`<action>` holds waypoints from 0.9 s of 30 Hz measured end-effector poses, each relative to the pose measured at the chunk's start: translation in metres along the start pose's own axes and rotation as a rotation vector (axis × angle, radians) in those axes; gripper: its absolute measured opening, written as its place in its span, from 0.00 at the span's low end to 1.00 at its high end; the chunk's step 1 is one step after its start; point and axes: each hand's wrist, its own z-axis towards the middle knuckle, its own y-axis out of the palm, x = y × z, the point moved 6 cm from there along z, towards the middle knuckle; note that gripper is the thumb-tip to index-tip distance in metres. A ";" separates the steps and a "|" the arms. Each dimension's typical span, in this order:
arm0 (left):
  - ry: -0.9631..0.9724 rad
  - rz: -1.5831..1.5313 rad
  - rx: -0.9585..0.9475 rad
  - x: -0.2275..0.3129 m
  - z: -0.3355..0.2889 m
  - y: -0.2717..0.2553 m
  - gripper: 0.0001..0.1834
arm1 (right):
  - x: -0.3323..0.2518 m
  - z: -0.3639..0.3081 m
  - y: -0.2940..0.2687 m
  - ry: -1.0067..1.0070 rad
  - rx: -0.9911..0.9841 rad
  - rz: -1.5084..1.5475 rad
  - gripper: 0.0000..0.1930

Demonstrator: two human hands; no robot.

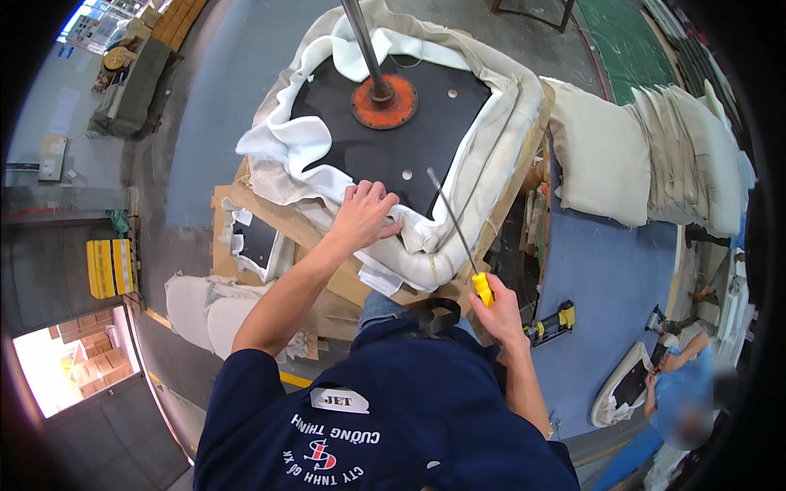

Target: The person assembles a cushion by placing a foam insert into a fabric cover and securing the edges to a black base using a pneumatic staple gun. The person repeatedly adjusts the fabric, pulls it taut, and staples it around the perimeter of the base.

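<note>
An upholstered seat cushion (426, 266) lies face down, its beige cover and white lining (301, 143) folded up around a black base board (352, 159). An orange disc (385, 102) on a metal rod rests on the board. At the cushion's near edge, my left hand (364, 214) has its fingers curled over the bunched cover fabric (419, 233). My right hand (499, 315), lower right of the cushion, grips a screwdriver by its yellow handle (483, 288). The thin metal shaft (453, 214) points up and away across the cushion's rim, its tip over the board's edge.
Right of me, a blue-topped table (585, 274) bears a yellow-and-black staple gun (551, 323) and stacked beige cushions (602, 151). Another person (684, 393) handles a cushion (622, 385) at lower right. More cushion pieces (192, 304) lie to my left, below a smaller black-based one (255, 244).
</note>
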 end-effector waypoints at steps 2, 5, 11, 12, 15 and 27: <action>0.086 -0.028 0.019 -0.013 0.011 0.008 0.17 | 0.003 -0.005 -0.004 0.028 -0.051 -0.046 0.22; 0.128 -0.091 0.110 -0.021 0.031 0.013 0.11 | 0.003 -0.023 -0.013 -0.061 -0.078 0.014 0.27; 0.054 -0.279 0.178 -0.023 0.055 0.037 0.09 | -0.017 -0.068 -0.028 -0.034 -0.183 0.030 0.32; 0.058 -0.312 0.188 -0.020 0.055 0.038 0.09 | -0.018 -0.072 -0.029 -0.019 -0.179 0.037 0.31; 0.108 -0.392 0.144 -0.016 0.060 0.031 0.09 | -0.025 -0.075 -0.034 -0.045 -0.139 -0.057 0.29; 0.194 -0.290 0.259 0.029 0.097 0.033 0.09 | -0.038 -0.051 -0.056 0.014 0.017 -0.251 0.24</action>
